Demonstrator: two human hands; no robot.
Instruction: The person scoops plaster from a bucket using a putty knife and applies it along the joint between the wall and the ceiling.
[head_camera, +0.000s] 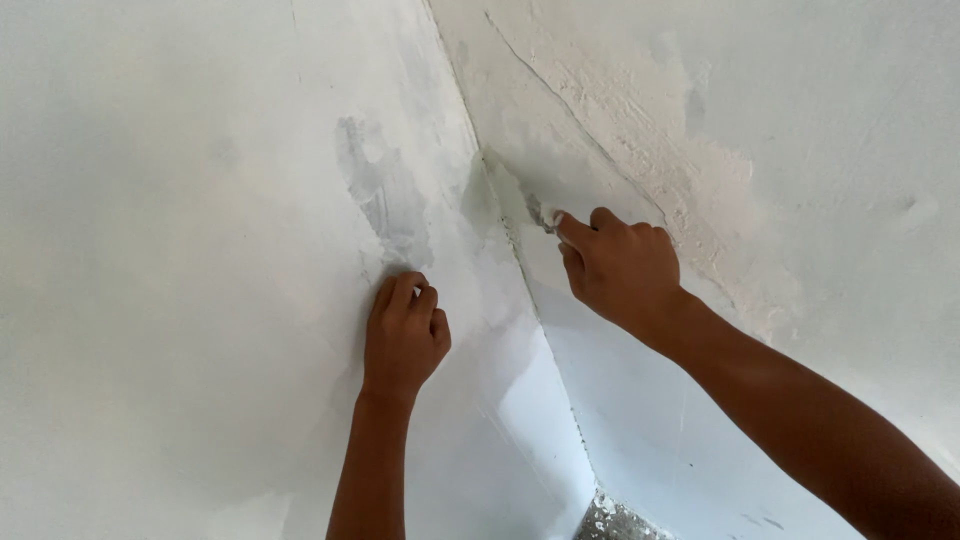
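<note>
Two white walls meet at a corner seam (520, 270) that runs down the middle of the view. My right hand (618, 268) is closed around a small putty knife (545, 217), whose blade presses fresh grey filler against the right wall just beside the seam. My left hand (403, 335) is curled with its fingertips resting on the left wall, just below a grey smear of wet filler (385, 195). Nothing shows inside the left hand.
A rough cream patch of dried plaster (660, 150) runs diagonally across the right wall above my right hand. A speckled floor (612, 522) shows at the foot of the corner.
</note>
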